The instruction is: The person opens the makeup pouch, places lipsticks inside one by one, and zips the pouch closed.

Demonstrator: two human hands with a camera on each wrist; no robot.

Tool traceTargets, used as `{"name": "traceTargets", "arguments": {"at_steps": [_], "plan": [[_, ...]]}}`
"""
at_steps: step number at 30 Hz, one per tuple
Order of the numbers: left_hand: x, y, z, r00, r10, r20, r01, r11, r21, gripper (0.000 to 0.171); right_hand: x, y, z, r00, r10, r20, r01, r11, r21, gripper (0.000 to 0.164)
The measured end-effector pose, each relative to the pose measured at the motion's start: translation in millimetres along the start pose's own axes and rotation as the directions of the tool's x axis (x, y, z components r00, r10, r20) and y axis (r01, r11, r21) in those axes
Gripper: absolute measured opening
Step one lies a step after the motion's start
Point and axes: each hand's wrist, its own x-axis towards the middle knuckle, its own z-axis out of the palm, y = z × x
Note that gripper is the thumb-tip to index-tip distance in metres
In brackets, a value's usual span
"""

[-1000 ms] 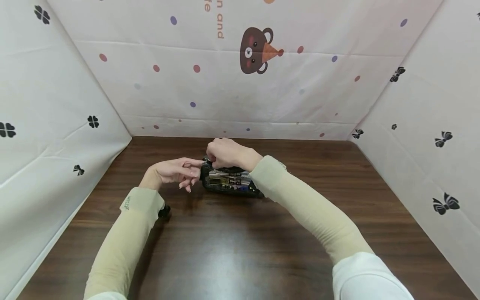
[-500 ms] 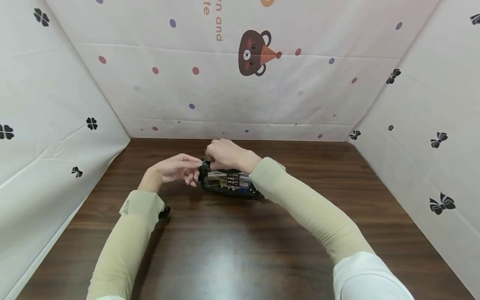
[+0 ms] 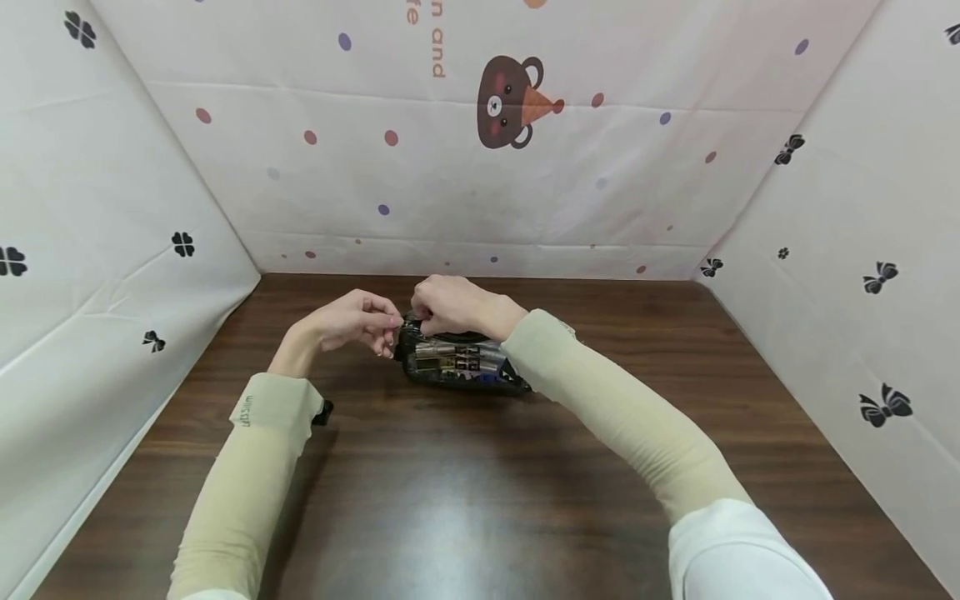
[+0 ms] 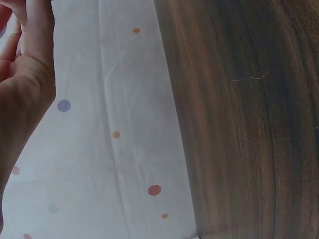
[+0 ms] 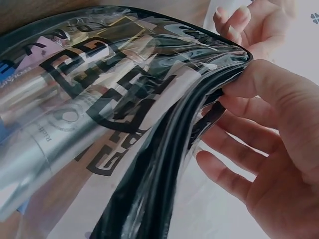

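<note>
A see-through zip pouch (image 3: pixel 457 364) with black trim stands on the table, cosmetics visible inside it. My right hand (image 3: pixel 457 304) pinches the pouch's upper left corner. In the right wrist view, the right thumb and fingers (image 5: pixel 249 89) grip the black zip edge (image 5: pixel 172 134). My left hand (image 3: pixel 348 321) is at the pouch's left end, its thumb and index finger pinching at the corner. Whether a zip pull lies between them is too small to tell. In the left wrist view, only part of the left hand (image 4: pixel 30 64) shows, its fingertips cut off.
The pouch rests towards the back of the dark wooden table (image 3: pixel 450 483). Inside it lies a silver tube (image 5: pixel 55 139). White printed cloth (image 3: pixel 615 192) hangs behind the table and at both sides.
My left hand has shifted slightly up and left, and its outstretched fingers have drawn in, with thumb and index finger together at the corner. The right hand and pouch stay nearly in place.
</note>
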Motion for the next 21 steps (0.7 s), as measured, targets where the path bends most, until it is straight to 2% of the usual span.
{"name": "traceTargets", "arguments": {"at_steps": [5,10,21], "plan": [[1.1,-1.6,-0.4,0.999,-0.045,0.03,0.043,0.997,0.06,0.021,0.5,-0.9,-0.1,1.0,0.009,0.026,-0.01,1.0,0.025,0.006],[1.4,0.2,1.3,0.999,-0.052,0.004,0.051,0.993,0.107,0.022,1.8,-1.3,-0.6,1.0,0.016,0.024,-0.017,1.0,0.026,0.006],[0.7,-3.4,4.9,0.998,-0.064,-0.012,0.065,0.991,0.12,0.019,1.3,-1.6,0.1,0.999,0.014,0.036,-0.016,0.998,0.057,0.008]]}}
